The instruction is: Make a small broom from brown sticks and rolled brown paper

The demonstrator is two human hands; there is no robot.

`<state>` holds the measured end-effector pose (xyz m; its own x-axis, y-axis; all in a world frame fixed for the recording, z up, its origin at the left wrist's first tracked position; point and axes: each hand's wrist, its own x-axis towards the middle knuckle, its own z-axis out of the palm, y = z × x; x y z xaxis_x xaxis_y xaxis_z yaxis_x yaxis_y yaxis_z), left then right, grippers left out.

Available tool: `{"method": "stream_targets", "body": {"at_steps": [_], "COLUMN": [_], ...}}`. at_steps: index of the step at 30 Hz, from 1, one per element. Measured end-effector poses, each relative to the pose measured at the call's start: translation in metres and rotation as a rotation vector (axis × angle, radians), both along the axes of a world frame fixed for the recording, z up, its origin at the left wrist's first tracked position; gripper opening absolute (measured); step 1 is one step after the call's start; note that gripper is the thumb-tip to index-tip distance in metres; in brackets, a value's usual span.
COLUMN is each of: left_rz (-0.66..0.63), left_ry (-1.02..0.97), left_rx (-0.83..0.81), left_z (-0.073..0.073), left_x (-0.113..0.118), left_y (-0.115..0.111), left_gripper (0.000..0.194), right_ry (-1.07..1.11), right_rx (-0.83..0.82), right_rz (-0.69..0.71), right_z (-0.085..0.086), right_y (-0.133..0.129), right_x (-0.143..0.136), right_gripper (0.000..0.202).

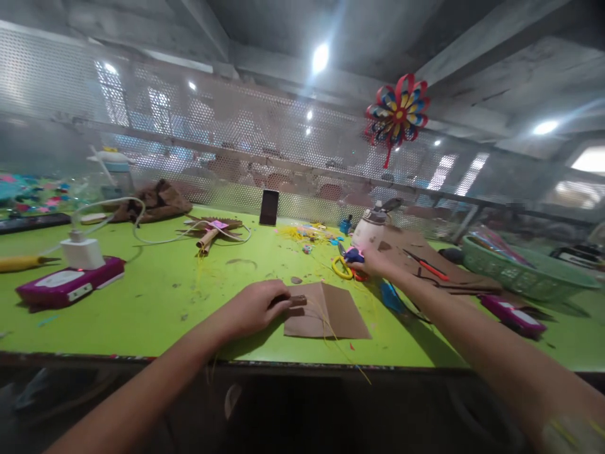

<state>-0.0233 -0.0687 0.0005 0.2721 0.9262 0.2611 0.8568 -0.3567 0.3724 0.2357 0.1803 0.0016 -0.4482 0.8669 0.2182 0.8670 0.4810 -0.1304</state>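
My left hand [265, 306] is pinched on a small brown roll [297, 301], with thin yellow strands trailing from it. Beneath the roll lies a creased sheet of brown paper [347, 315] near the table's front edge. Farther off and to the right, my right hand [371, 260] reaches to a dark blue object [353, 255], its fingers closed around it, partly hidden. Scissors with yellow handles [341, 268] lie just left of that hand. A blue piece [391, 297] rests below my right forearm.
On the green table [165, 321], a purple power strip [70, 284] with a white plug sits left. A brown paper craft [212, 233], an upright phone [269, 208] and yellow scraps [302, 233] stand behind. At right are brown sheets, an orange-handled tool [425, 265] and a green basket [524, 268].
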Motion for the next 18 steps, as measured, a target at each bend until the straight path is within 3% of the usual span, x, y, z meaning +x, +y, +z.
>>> {"method": "stream_targets", "body": {"at_steps": [6,10,13,16,18], "left_rz": [-0.043,-0.034,-0.041,-0.040,-0.019], "left_ry": [-0.023,-0.023,-0.026,-0.040,-0.043], "left_rx": [0.020,0.029,0.027,0.032,0.031], "left_z": [-0.001,-0.002,-0.003,-0.004,-0.004], "left_x": [0.001,0.001,0.000,0.000,0.000], "left_y": [-0.001,0.000,0.001,0.002,0.003], "left_gripper": [0.038,0.038,0.039,0.039,0.038], "right_ry": [0.015,0.134,0.297,0.783,0.847], "right_rx": [-0.010,0.050,0.111,0.145,0.128], "right_rz": [0.061,0.098,0.148,0.412,0.574], "right_z": [0.005,0.026,0.053,0.078,0.086], "right_y": [-0.007,-0.043,-0.112,-0.208,-0.262], "right_x": [-0.001,0.007,0.009,0.014,0.025], "right_gripper": [0.029,0.030,0.029,0.019,0.018]}}
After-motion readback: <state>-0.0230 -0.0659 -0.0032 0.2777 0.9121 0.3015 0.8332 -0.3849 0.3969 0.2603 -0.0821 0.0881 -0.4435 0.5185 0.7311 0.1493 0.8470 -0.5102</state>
